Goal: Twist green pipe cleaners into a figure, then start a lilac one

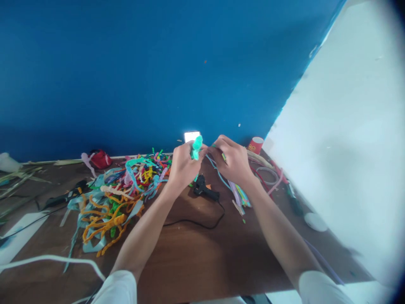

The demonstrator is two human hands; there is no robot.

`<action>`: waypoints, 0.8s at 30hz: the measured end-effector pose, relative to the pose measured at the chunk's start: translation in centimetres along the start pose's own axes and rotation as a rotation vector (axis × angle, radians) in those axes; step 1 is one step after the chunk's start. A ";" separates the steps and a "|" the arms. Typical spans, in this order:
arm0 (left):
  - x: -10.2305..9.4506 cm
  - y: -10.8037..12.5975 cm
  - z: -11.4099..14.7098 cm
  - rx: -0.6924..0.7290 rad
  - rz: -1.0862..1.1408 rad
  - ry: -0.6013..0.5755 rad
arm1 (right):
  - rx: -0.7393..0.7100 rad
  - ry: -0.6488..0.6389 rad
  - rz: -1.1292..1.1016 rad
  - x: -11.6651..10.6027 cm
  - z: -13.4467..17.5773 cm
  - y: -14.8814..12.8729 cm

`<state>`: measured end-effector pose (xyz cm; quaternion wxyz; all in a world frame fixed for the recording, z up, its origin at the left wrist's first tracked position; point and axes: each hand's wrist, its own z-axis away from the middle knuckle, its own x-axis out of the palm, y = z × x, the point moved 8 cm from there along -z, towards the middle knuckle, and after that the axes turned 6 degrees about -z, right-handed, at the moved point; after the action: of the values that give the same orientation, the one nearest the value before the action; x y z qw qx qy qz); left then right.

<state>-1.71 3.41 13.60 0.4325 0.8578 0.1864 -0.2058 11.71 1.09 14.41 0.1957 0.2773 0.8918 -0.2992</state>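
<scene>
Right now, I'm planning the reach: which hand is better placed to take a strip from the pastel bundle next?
Probably the right hand: the pastel bundle shows just below it, while the left hand is farther away and grips the turquoise fuzzy piece. What the right one holds, if anything, is unclear.

No lettering legible. Red cup [257, 144], right of the fingers [221, 145] of the right hand [236, 161]: yellowish marking [252, 147], too small to read.

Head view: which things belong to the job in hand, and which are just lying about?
Likely part of the job:
- turquoise piece, in the left hand
- glue gun
- heaped pipe cleaners

Seemingly just lying about:
- red cup
- red pouch
- white cable
</scene>
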 end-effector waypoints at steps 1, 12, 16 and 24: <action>-0.3 0.5 0.2 0.040 -0.091 0.031 | 0.082 -0.004 -0.140 0.3 0.0 0.6; -0.8 1.0 0.0 0.053 0.029 0.055 | 0.597 -0.095 -1.088 3.9 1.0 3.4; -0.8 -1.0 -0.5 -0.098 0.247 0.069 | 0.256 0.171 -0.516 -0.2 0.1 2.2; 0.2 -2.0 -0.3 -0.211 0.379 0.005 | -0.137 0.001 -0.025 -1.1 -0.2 -0.9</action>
<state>-2.47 4.81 12.33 0.5505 0.8279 0.0433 -0.0982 11.95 0.22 15.49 0.2103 0.2524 0.9136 -0.2395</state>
